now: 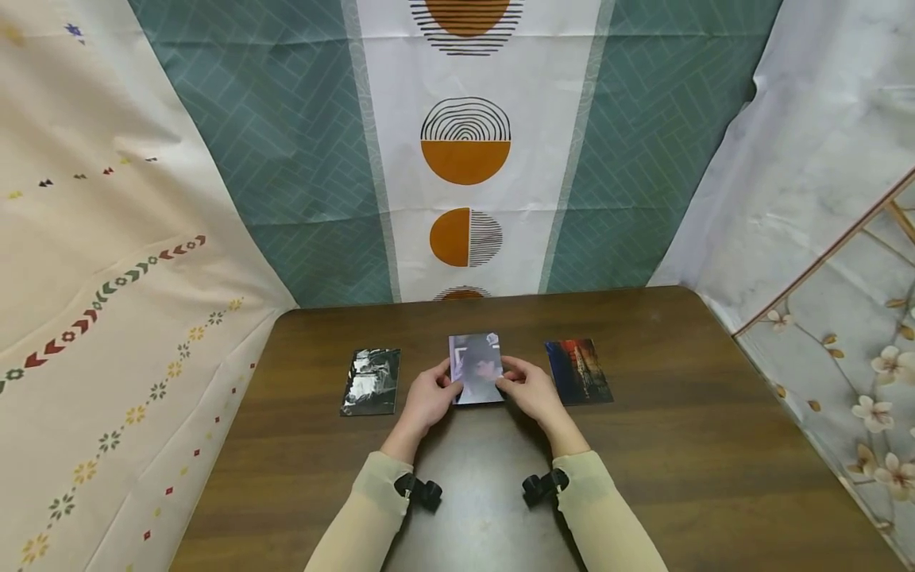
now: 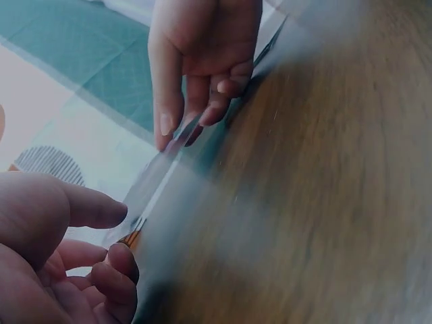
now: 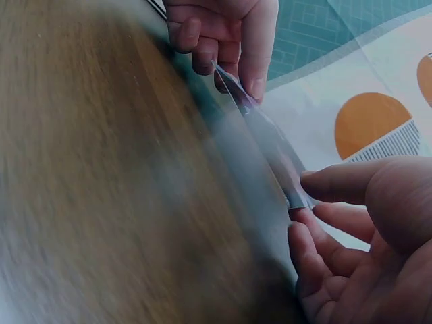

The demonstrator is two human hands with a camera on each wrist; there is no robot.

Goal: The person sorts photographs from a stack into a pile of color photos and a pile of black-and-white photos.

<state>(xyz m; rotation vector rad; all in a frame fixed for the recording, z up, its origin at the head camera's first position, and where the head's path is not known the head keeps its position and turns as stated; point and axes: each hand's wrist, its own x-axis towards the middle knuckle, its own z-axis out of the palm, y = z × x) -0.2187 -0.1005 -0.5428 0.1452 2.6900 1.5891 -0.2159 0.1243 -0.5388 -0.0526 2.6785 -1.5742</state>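
Both hands hold a glossy picture card [image 1: 477, 367] with a pale purple-grey print, at the middle of the table. My left hand [image 1: 429, 396] pinches its left edge between thumb and fingers. On the opposite edge, my right hand [image 1: 532, 389] pinches it the same way. The left wrist view shows the card [image 2: 154, 182] nearly edge-on, seemingly raised off the tabletop. From the right wrist, the card [image 3: 270, 148] looks thin and slanted between both hands' fingertips. Its underside is mostly hidden.
A dark black-and-white picture card [image 1: 371, 382] lies flat to the left. To the right lies a red-and-blue picture card [image 1: 579, 371]. The brown wooden table [image 1: 686, 469] meets a patterned cloth [image 1: 307, 143] behind, with more cloths at both sides.
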